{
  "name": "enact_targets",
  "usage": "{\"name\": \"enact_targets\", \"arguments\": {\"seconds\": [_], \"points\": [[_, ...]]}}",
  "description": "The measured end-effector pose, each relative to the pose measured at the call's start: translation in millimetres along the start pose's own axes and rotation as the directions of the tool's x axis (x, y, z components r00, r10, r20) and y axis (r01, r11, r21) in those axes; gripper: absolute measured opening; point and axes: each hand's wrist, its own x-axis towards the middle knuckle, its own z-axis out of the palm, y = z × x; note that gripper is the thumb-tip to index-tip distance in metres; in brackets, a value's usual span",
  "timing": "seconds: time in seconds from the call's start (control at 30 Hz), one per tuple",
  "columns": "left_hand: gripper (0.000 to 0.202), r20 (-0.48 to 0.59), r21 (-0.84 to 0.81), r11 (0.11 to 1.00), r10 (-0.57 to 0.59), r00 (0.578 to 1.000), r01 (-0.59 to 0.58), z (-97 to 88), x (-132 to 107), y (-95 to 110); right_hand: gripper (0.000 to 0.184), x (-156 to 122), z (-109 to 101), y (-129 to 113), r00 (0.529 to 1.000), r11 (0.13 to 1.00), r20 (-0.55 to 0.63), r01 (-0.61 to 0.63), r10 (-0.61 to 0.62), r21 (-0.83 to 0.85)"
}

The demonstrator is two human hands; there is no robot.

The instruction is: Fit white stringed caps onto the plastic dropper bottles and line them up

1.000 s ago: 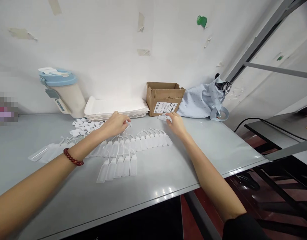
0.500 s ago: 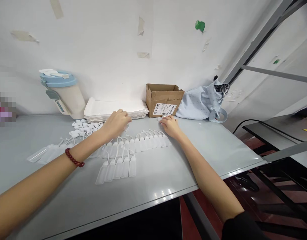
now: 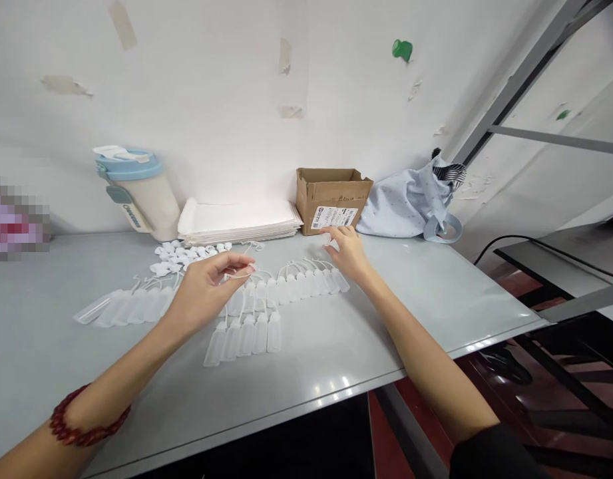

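Note:
My left hand (image 3: 206,283), with a dark red bead bracelet on its wrist, pinches a thin white cord (image 3: 233,275) between thumb and fingertips. Below and beside it lie rows of translucent plastic tags with white cord loops: a short front row (image 3: 243,336), a row to the right (image 3: 301,285) and a fanned group (image 3: 131,306) at left. In front of the cardboard box, my right hand (image 3: 350,254) has thumb and index finger around a small translucent plastic piece (image 3: 325,239), partly hidden. Loose white cord (image 3: 253,245) lies between the hands.
Small white pieces (image 3: 174,256) are heaped at the left. Along the wall stand a blue-lidded bottle (image 3: 144,199), a stack of white envelopes (image 3: 241,223), a cardboard box (image 3: 331,199) and a light blue cloth bag (image 3: 406,203). The grey table (image 3: 336,352) ends at a near edge.
My left hand has drawn back toward me and turned, now showing cord between its fingertips. My right hand stays by the box, its index finger more extended. The view has shifted slightly.

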Motion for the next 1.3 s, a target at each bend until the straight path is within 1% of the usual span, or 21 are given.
{"name": "enact_targets", "arguments": {"seconds": [0.1, 0.17, 0.23, 0.3, 0.37, 0.43, 0.53, 0.63, 0.7, 0.8, 0.93, 1.1, 1.2, 1.3], "points": [[0.026, 0.025, -0.126, 0.99, -0.066, 0.998, 0.069, 3.4, -6.4, 3.9, 0.028, -5.2, 0.7, -12.0, 0.992, 0.993, -0.091, 0.094, -0.086, 0.078], [0.026, 0.053, -0.202, 0.975, -0.085, 0.995, 0.094, 6.2, -8.7, 6.3, 0.02, -9.7, 2.7, -21.3, 0.972, 0.972, -0.161, 0.194, -0.172, 0.133], [0.024, 0.08, -0.248, 0.964, -0.08, 0.994, 0.097, 8.7, -10.8, 7.9, 0.015, -15.5, 4.2, -32.6, 0.932, 0.935, -0.249, 0.311, -0.263, 0.173], [0.021, 0.098, -0.276, 0.956, -0.07, 0.993, 0.095, 10.3, -13.0, 8.7, 0.013, -22.4, 3.8, -45.6, 0.882, 0.888, -0.323, 0.416, -0.342, 0.196], [0.02, 0.094, -0.311, 0.947, -0.05, 0.994, 0.077, 10.9, -15.1, 9.4, 0.014, -29.7, 1.6, -58.6, 0.839, 0.834, -0.354, 0.505, -0.414, 0.22], [0.019, 0.078, -0.346, 0.937, -0.025, 0.997, 0.05, 10.8, -17.0, 10.1, 0.013, -36.1, -1.0, -69.4, 0.82, 0.786, -0.343, 0.554, -0.457, 0.275], [0.017, 0.058, -0.382, 0.924, -0.006, 0.998, 0.028, 10.7, -19.3, 11.0, 0.014, -43.0, -2.8, -78.3, 0.824, 0.766, -0.287, 0.563, -0.489, 0.311], [0.016, 0.057, -0.405, 0.913, -0.013, 0.998, 0.035, 11.6, -20.5, 10.9, 0.017, -46.5, -0.8, -79.8, 0.831, 0.785, -0.23, 0.555, -0.507, 0.275], [0.017, 0.061, -0.421, 0.906, -0.025, 0.998, 0.048, 12.4, -20.6, 10.2, 0.021, -47.3, 1.1, -79.3, 0.828, 0.792, -0.218, 0.558, -0.516, 0.248], [0.019, 0.072, -0.442, 0.895, -0.038, 0.997, 0.066, 13.2, -20.2, 8.7, 0.026, -46.8, 2.8, -78.9, 0.814, 0.791, -0.236, 0.576, -0.531, 0.206], [0.021, 0.088, -0.453, 0.886, -0.066, 0.994, 0.099, 13.2, -20.1, 7.7, 0.03, -45.3, 2.5, -78.6, 0.773, 0.774, -0.289, 0.617, -0.564, 0.14], [0.023, 0.097, -0.48, 0.861, -0.136, 0.986, 0.166, 13.6, -19.7, 6.8, 0.03, -44.8, 0.1, -78.1, 0.727, 0.752, -0.334, 0.655, -0.6, 0.075], [0.023, 0.118, -0.499, 0.843, -0.166, 0.979, 0.203, 14.5, -18.8, 5.4, 0.028, -44.9, -1.7, -78.4, 0.712, 0.739, -0.348, 0.669, -0.61, 0.072], [0.023, 0.133, -0.511, 0.833, -0.167, 0.977, 0.213, 15.4, -18.5, 3.9, 0.026, -45.0, -2.6, -78.8, 0.702, 0.73, -0.351, 0.679, -0.619, 0.07]]}}
